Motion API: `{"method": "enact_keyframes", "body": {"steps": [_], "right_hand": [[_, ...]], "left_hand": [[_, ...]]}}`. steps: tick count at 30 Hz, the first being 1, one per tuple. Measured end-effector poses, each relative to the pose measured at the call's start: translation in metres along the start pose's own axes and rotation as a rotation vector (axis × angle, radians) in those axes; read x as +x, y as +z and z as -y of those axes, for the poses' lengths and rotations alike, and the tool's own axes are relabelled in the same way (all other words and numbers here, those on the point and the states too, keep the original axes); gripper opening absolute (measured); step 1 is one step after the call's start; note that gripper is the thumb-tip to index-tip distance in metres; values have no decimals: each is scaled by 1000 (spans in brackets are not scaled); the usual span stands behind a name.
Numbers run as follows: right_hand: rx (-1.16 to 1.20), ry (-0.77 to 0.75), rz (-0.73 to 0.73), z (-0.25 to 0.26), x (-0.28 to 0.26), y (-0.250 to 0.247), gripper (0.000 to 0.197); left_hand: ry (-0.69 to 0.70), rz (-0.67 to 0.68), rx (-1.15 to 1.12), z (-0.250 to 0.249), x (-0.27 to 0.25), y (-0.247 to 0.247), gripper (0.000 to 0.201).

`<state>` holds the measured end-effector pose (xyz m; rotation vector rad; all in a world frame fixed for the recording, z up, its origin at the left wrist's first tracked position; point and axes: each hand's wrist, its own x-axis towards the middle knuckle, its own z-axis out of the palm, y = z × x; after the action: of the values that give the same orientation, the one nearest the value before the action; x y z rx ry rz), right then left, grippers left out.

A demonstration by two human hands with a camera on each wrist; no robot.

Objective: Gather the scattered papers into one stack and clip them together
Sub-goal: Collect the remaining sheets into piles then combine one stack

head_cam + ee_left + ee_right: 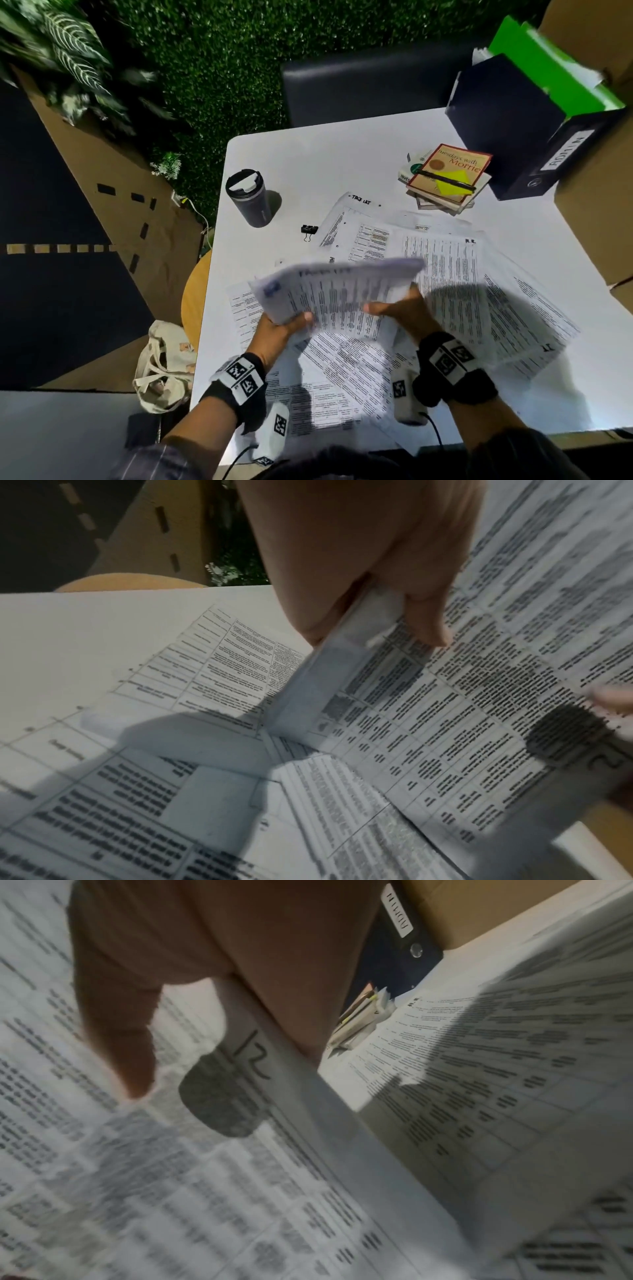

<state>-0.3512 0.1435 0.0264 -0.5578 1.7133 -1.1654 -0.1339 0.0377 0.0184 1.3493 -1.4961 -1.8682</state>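
Note:
A bundle of printed sheets (337, 294) is lifted above the white table (301, 161), blurred by motion. My left hand (284, 325) grips its lower left corner, thumb on top; the pinch shows in the left wrist view (373, 615). My right hand (399, 308) holds the bundle's lower right edge, thumb on the printed face (130, 1064). More printed papers (455, 274) lie scattered flat on the table under and beyond the bundle. A black binder clip (309, 230) lies on the table left of the far sheets, apart from both hands.
A dark travel mug (251, 198) stands at the table's far left. A pile of books (445, 178) with a pen and yellow note lies far right, beside a black binder (520, 137) holding green folders. A cardboard box (596, 205) borders the right edge. A cloth bag (164, 370) lies on the floor.

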Motion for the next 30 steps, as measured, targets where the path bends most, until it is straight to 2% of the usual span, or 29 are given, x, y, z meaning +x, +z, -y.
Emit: {"method": "enact_keyframes", "body": {"steps": [2, 4, 6, 8, 10, 12, 13, 15, 17, 18, 20, 25, 28, 30], "right_hand": [[-57, -84, 13, -1, 1, -8, 48], [-152, -157, -62, -8, 2, -26, 43], [-148, -163, -264, -19, 3, -48, 36], [-194, -59, -485, -34, 6, -71, 27], [-282, 154, -629, -54, 12, -94, 45], [-382, 370, -668, -77, 24, -113, 84], [-456, 444, -668, -87, 29, -119, 93], [-546, 482, -670, -100, 39, -124, 96], [-621, 474, -663, -89, 34, -119, 98], [-641, 463, -648, -85, 34, -120, 97], [-569, 435, -621, -84, 37, -125, 83], [-436, 285, -546, -83, 43, -140, 23], [-331, 179, -524, -74, 43, -150, 8], [-254, 102, -487, -63, 41, -158, 4]], "left_hand": [[40, -109, -36, -2, 2, -5, 15], [57, -202, -69, -2, 4, -16, 14], [61, -254, -70, 0, 5, -32, 16], [81, -278, -67, 3, 1, -49, 20], [100, -298, -58, 5, -6, -61, 24], [118, -322, -32, 8, -15, -72, 28], [117, -332, -21, 10, -19, -77, 29], [81, -345, -35, 14, -28, -86, 34], [57, -360, -55, 18, -34, -90, 50], [68, -371, -61, 20, -37, -91, 52], [101, -383, -66, 20, -43, -88, 48], [103, -438, -93, 26, -51, -73, 45], [88, -448, -124, 28, -51, -64, 46], [78, -455, -135, 29, -51, -55, 39]]}}
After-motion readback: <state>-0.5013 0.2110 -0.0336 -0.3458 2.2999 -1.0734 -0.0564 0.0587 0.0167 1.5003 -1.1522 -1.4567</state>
